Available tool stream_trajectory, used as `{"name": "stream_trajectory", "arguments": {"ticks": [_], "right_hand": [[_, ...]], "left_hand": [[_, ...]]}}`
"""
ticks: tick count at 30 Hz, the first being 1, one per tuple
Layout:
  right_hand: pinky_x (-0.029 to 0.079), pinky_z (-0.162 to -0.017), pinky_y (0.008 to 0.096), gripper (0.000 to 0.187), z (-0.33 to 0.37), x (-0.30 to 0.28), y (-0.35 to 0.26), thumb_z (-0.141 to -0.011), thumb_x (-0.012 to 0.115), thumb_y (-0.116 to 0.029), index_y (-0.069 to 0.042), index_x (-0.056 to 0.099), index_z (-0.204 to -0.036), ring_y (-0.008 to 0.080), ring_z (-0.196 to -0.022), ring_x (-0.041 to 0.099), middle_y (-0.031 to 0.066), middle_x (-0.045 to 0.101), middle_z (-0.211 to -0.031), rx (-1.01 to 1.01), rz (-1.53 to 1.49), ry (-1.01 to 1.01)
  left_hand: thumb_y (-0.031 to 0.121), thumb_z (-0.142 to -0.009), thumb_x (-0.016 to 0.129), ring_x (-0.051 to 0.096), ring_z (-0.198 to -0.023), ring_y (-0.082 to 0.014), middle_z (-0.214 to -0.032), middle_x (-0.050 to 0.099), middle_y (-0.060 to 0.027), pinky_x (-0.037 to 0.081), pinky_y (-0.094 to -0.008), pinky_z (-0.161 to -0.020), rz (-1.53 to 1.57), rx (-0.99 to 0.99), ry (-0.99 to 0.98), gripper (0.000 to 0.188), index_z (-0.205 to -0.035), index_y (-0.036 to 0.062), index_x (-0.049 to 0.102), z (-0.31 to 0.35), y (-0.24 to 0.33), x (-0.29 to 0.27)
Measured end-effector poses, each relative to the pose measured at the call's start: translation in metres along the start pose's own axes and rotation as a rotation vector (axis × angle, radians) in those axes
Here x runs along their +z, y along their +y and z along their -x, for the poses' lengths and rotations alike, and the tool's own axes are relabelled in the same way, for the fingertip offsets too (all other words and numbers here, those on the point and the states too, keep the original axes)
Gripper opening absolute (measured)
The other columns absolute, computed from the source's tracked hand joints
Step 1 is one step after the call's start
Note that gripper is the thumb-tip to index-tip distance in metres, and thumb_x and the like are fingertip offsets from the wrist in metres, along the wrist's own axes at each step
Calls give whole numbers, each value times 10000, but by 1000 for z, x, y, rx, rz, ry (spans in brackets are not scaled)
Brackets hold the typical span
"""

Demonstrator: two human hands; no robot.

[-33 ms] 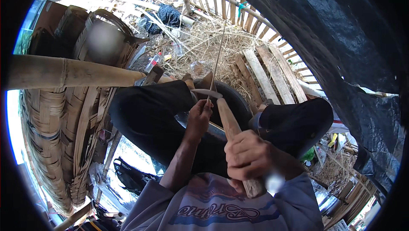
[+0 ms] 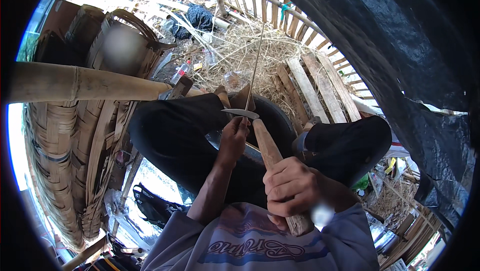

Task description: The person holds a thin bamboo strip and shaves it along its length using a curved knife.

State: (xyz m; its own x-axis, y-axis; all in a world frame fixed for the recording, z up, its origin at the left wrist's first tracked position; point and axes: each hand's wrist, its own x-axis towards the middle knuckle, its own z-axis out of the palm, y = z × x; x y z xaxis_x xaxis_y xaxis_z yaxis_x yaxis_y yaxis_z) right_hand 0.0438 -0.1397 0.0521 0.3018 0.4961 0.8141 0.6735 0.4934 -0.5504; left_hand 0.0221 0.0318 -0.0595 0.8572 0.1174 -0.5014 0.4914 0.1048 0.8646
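My right hand is wrapped round the long wooden handle of a knife. Its short curved blade points left and lies across a thin bamboo strip, just beyond my left fingers. My left hand pinches the near end of that strip, which runs away from me toward the straw. Below the blade, between my bent legs, is a black round rim like a tyre. Whether the blade's edge bites into the strip is too small to tell.
A thick bamboo pole crosses at left, over stacked woven bamboo. Wooden slats lie ahead on the right, beside straw. Black plastic sheeting hangs at right. A plastic bottle lies ahead.
The knife blade has shifted slightly toward me and my left fingers, and its flat shows broader. The far part of the strip leans a little more to the left.
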Motion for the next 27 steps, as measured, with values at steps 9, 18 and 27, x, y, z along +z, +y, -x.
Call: {"name": "stream_trajectory", "arguments": {"ticks": [9, 18, 27], "right_hand": [[489, -488, 302, 113, -1, -20, 12, -621, 647, -51, -40, 573, -705, 161, -492, 555, 9, 519, -594, 25, 86, 158], [472, -476, 279, 170, -8, -9, 6, -618, 710, -82, -49, 581, -724, 147, -499, 549, -16, 482, -584, 63, 123, 87], [458, -480, 293, 228, 5, -19, 23, -586, 772, -117, -67, 603, -731, 163, -510, 553, -3, 496, -611, 72, 199, 120]], "left_hand": [[173, -1000, 484, 373, -615, -35, -692, 432, 50, 310, -224, -541, -24, 28, -13, 186, -942, 15, 566, 2, 4, 1], [193, -992, 497, 416, -596, -56, -672, 477, 1, 335, -266, -522, -268, 65, 24, 201, -943, 12, 570, -3, -5, -3], [188, -986, 511, 427, -617, -67, -672, 484, 7, 348, -264, -543, -294, 76, 17, 191, -942, 14, 576, 3, -6, 4]]}}
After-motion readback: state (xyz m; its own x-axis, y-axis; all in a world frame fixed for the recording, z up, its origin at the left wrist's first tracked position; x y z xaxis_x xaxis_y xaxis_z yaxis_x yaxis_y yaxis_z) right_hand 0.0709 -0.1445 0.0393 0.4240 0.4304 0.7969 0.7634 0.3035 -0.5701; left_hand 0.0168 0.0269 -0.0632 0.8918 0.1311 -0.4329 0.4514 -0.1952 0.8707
